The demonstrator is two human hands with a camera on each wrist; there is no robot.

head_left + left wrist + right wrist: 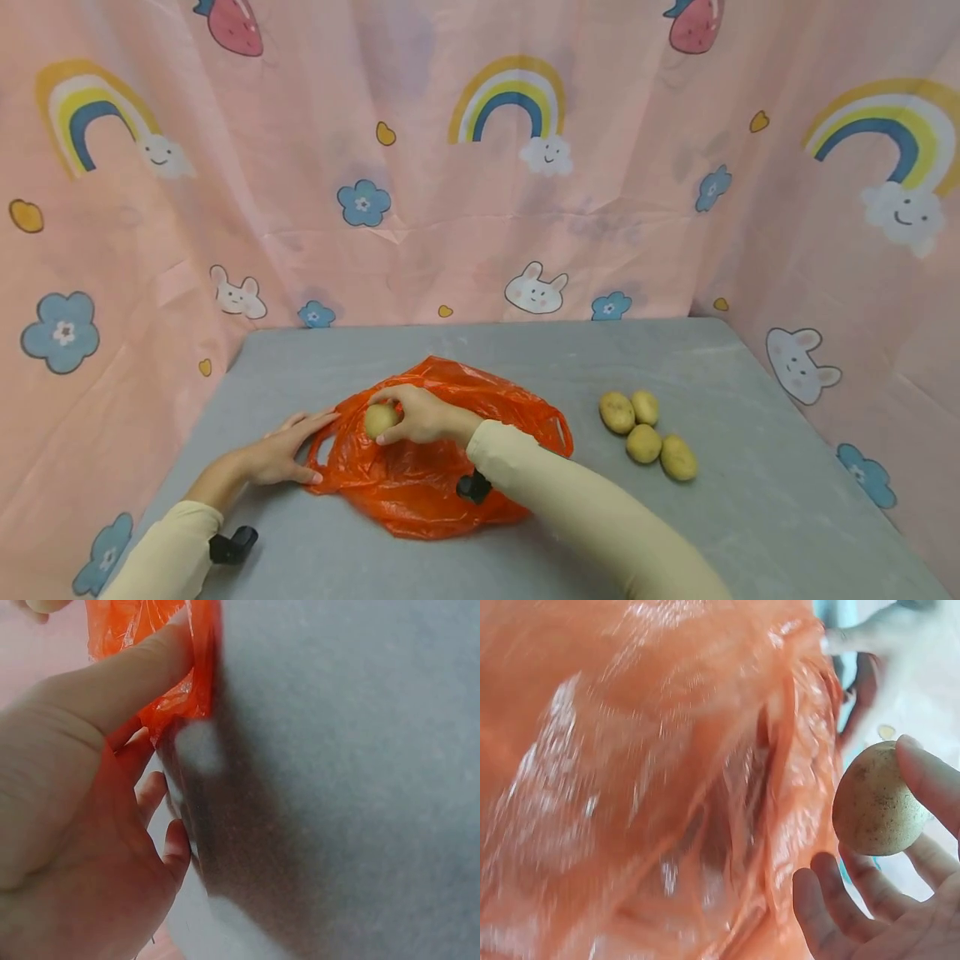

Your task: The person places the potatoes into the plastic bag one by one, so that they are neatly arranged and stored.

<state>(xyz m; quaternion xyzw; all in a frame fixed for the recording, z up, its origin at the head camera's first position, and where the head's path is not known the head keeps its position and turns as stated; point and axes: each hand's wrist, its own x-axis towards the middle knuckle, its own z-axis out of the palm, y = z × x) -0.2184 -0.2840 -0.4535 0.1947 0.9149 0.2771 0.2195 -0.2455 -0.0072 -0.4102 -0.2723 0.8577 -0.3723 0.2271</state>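
Note:
A potato (380, 421) is pinched between the thumb and fingers of my right hand (420, 415), over the left part of an orange plastic bag (442, 492). The right wrist view shows the potato (880, 801) beside the bag's creased opening (739, 795). My left hand (279, 452) lies at the bag's left end, by the handle loop, with fingers spread and fairly straight. In the left wrist view its thumb (139, 675) rests against the orange film (180, 701), and part of the other fingers is hidden behind it.
Several potatoes (643, 443) lie grouped on the grey table (757, 517), right of the bag. A pink printed curtain (450, 250) stands along the back and both sides. Black wrist cameras (234, 545) sit under both forearms.

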